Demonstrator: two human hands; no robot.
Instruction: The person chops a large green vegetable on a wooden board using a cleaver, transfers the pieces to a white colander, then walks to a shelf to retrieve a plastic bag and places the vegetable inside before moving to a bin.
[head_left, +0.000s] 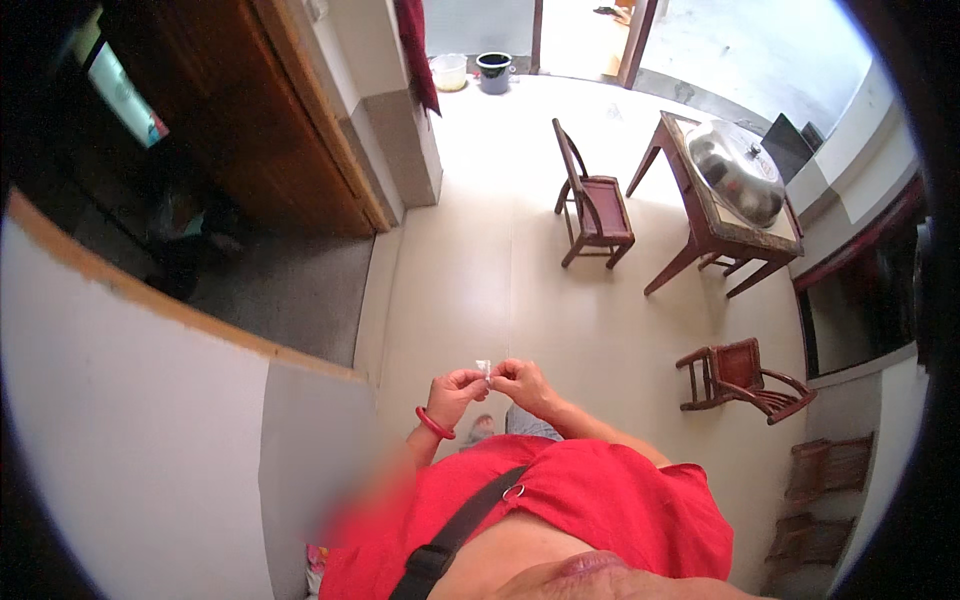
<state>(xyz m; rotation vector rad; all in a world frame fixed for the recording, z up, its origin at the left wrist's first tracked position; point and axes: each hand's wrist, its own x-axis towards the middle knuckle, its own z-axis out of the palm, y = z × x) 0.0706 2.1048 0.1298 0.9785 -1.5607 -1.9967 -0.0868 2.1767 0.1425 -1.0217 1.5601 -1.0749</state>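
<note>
In front of my body both hands meet on a small white, partly see-through strip (484, 368), too small to name more exactly. My left hand (454, 392), with a red bangle (435, 423) on its wrist, pinches it from the left. My right hand (524, 384) pinches it from the right, its fingertips close to those of the left. The strip's upper end sticks up above the fingers; the rest is hidden between them.
A wooden chair (602, 208) stands ahead, beside a wooden table (712, 228) bearing a large domed metal lid (738, 172). Another chair (738, 372) is at the right, with stools (828, 468) along the wall. Two buckets (494, 74) stand far ahead. A doorway with a wooden door (235, 110) opens left.
</note>
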